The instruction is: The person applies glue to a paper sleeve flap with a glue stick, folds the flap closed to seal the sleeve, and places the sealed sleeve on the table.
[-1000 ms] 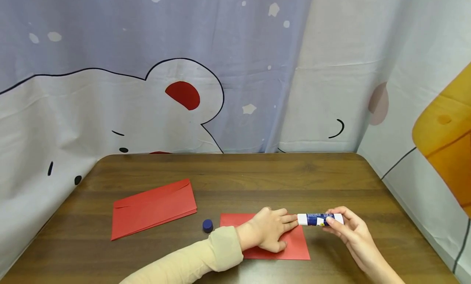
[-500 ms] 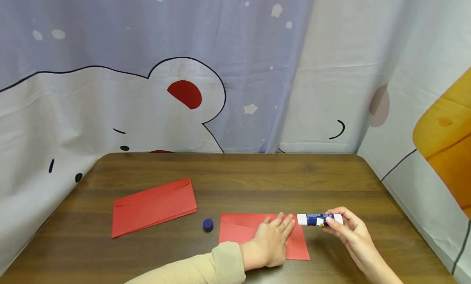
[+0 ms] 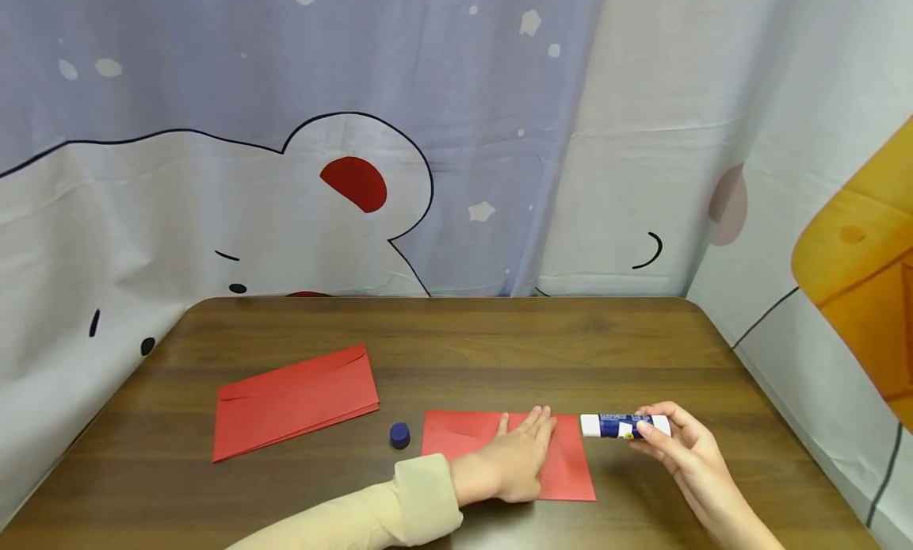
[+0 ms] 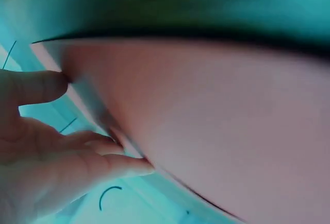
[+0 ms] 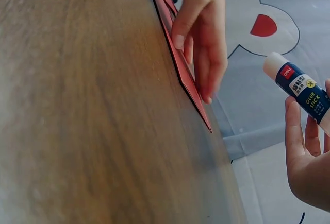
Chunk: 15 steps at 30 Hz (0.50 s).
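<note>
My left hand (image 3: 515, 459) rests on a red envelope (image 3: 571, 471), fingers extended over its surface and covering its middle. In the left wrist view those fingers (image 4: 118, 165) touch the envelope, which looks pinkish there. Just right of the envelope, my right hand (image 3: 688, 455) pinches a blue and white glue stick (image 3: 619, 426) between thumb and fingers. The glue stick is uncapped, its white end turned toward the envelope. In the right wrist view, the words "GLUE STICK" show on its label (image 5: 304, 85), and it is held above the table.
A dark blue cap (image 3: 400, 435) stands on the table left of the envelope. Farther left lie more red envelopes (image 3: 296, 403), stacked. The brown wooden table (image 3: 499, 352) ends at a patterned curtain (image 3: 485, 138) behind and at the right.
My left hand has slid over the envelope, from its upper right part back toward the lower middle, fingers turning more away from me. The right hand with the glue stick stays nearly still.
</note>
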### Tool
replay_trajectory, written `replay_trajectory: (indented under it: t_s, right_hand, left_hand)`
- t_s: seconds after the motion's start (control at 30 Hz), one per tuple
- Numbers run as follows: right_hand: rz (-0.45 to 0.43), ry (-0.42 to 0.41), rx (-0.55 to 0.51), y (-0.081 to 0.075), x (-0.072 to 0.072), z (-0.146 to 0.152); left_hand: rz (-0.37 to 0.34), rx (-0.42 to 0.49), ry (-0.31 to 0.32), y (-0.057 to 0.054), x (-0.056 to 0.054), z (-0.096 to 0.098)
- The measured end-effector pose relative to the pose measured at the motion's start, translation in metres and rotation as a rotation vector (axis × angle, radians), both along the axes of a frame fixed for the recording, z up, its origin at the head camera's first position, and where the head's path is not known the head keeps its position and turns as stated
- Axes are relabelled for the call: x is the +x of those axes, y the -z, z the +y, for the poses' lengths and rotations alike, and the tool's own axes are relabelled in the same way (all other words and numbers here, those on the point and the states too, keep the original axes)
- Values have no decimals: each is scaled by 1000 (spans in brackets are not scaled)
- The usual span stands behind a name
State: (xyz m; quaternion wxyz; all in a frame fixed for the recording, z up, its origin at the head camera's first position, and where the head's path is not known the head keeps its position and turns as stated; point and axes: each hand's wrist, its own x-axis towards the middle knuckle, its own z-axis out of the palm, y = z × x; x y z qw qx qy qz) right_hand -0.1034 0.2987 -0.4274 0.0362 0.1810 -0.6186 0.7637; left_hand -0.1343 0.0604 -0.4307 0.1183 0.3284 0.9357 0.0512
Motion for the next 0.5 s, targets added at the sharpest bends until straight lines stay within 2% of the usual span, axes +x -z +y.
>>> replay_trajectory:
  t_s: [0.03,0.1,0.23,0.3,0.33,0.4,0.5]
  right_hand:
    - [0,3,0,0,0,0]
    - [0,6,-1,1,0,1]
    - [-14,15,14,2,0,1]
    - [-21,25,23,3,0,1]
    - [-23,29,27,3,0,2]
    - [-23,31,27,3,0,3]
    - [-20,28,21,4,-1,4]
  left_hand:
    - [13,10,12,0,-1,-2]
    - [84,-9,36,0,-1,-5]
    - [294,-158,100,2,5,-10]
    - [369,-188,125,4,7,-13]
    - [373,-176,129,4,8,-14]
    - [337,-128,97,-1,11,-18]
    - [273,-111,-15,-11,14,-26]
